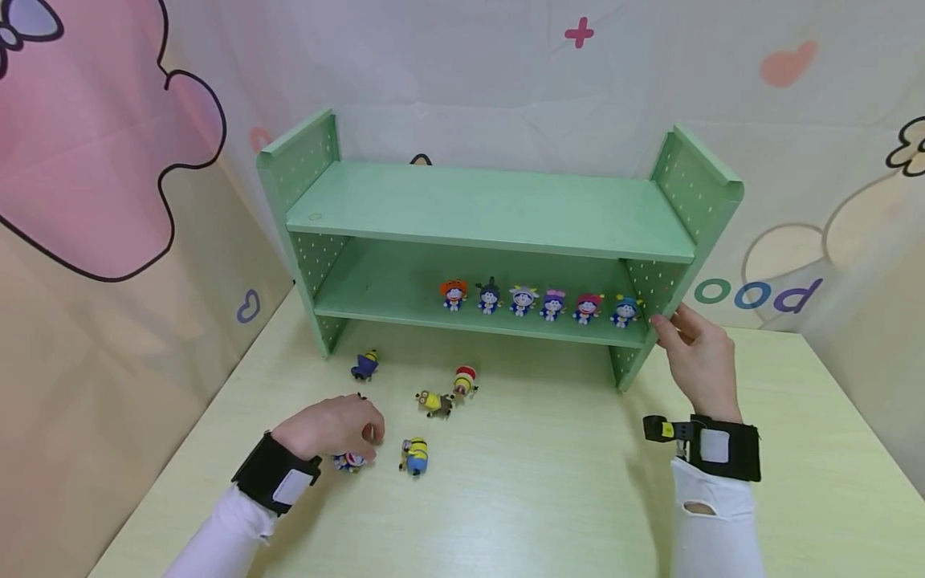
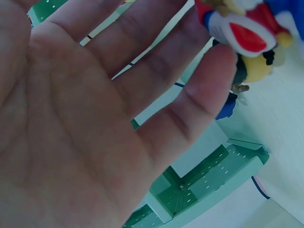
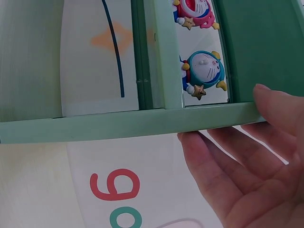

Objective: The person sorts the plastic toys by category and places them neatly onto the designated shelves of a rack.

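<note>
At the left, the left hand [image 1: 328, 425] reaches down over a red, white and blue figurine [image 1: 350, 461] on the counter [image 1: 549, 498]. The left wrist view shows that figurine right by the fingertips, but I cannot tell whether they pinch it or only touch it. The step in hand looks like picking this piece up; the next move probably calls for a secure pinch and a lift clear of its neighbours.

Beyond the hand sits a dark-blue figurine [image 1: 365, 365]. To the right come a blue-and-yellow figurine [image 1: 415, 456], a brown-and-yellow figurine [image 1: 433, 404] and, just beside that one, a red-capped figurine [image 1: 465, 381], all on the counter.

Behind them stands the green shelf [image 1: 491, 209], with two boards. Its lower board [image 1: 383, 277] bears six upright figurines in a spaced row, from an orange-hatted figurine [image 1: 454, 295] near the middle to a blue-hatted figurine [image 1: 625, 311] by the right side panel [image 1: 697, 217].

Farthest right, the right hand [image 1: 701, 361] grips that panel's front edge between thumb and fingers, perhaps steadying the shelf.
</note>
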A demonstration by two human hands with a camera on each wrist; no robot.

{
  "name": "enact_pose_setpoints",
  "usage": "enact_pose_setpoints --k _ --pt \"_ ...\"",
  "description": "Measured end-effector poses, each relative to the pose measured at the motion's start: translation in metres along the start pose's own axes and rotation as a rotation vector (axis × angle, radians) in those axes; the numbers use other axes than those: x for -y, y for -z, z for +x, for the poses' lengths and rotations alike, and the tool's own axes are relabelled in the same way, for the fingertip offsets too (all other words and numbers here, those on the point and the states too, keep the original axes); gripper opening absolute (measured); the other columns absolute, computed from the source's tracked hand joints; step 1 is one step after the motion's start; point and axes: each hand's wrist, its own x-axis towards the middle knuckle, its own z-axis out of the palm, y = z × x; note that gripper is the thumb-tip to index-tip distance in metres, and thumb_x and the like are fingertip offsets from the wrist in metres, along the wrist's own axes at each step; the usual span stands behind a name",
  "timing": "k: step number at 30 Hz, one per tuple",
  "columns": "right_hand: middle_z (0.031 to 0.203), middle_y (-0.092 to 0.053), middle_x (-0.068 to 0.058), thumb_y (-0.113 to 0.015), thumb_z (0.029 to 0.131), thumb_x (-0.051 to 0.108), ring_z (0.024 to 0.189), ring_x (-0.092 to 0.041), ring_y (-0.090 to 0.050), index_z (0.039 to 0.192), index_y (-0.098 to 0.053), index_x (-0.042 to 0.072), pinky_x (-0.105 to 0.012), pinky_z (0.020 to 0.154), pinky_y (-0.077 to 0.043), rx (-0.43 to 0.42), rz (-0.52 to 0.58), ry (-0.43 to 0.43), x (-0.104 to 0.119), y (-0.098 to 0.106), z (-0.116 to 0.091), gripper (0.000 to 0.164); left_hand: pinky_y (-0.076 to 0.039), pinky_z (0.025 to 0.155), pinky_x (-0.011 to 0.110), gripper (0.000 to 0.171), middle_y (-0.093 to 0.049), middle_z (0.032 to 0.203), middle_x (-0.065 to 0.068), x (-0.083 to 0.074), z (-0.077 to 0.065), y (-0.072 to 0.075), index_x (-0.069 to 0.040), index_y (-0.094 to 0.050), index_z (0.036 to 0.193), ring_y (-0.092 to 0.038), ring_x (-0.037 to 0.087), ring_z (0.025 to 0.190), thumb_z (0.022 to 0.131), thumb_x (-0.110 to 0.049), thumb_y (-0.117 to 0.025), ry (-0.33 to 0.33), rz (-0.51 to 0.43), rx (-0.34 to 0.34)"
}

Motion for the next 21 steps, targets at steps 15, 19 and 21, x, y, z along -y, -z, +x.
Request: enact_pose_setpoints --k 15,19,21 --pt "0.132 -0.055 -0.012 -0.052 0.104 0.037 0.102 -0.027 -0.064 0.146 -0.047 0.016 -0.047 0.091 -0.047 0.004 -0.005 0.001 -0.0006 0.0006 0.0002 0.047 -0.042 0.071 0.033 0.02 -0.052 0.077 -0.009 0.0008 0.0004 -0.0005 -0.021 -0.064 0.08 -0.046 0.013 0.078 0.079 -0.015 -0.082 -0.014 0.016 -0.004" --pt "0.131 -0.056 -0.012 -0.052 0.104 0.037 0.102 -0.027 -0.064 0.146 -0.047 0.016 -0.047 0.091 -0.047 0.003 -0.008 0.005 0.0002 0.0011 -0.0007 0.048 -0.042 0.068 0.031 0.021 -0.052 0.075 -0.009 0.0008 0.0014 -0.0015 -0.022 -0.062 0.075 -0.047 0.012 0.075 0.08 -0.015 -0.082 -0.006 0.021 -0.014" --pt "0.131 -0.056 -0.012 -0.051 0.104 0.037 0.102 -0.027 -0.064 0.146 -0.047 0.016 -0.047 0.09 -0.047 0.002 -0.01 0.008 0.0002 0.0014 -0.0017 0.048 -0.042 0.066 0.03 0.022 -0.052 0.074 -0.009 0.0004 0.0016 -0.0023 -0.022 -0.062 0.074 -0.047 0.012 0.073 0.08 -0.016 -0.082 0.005 0.021 -0.014"
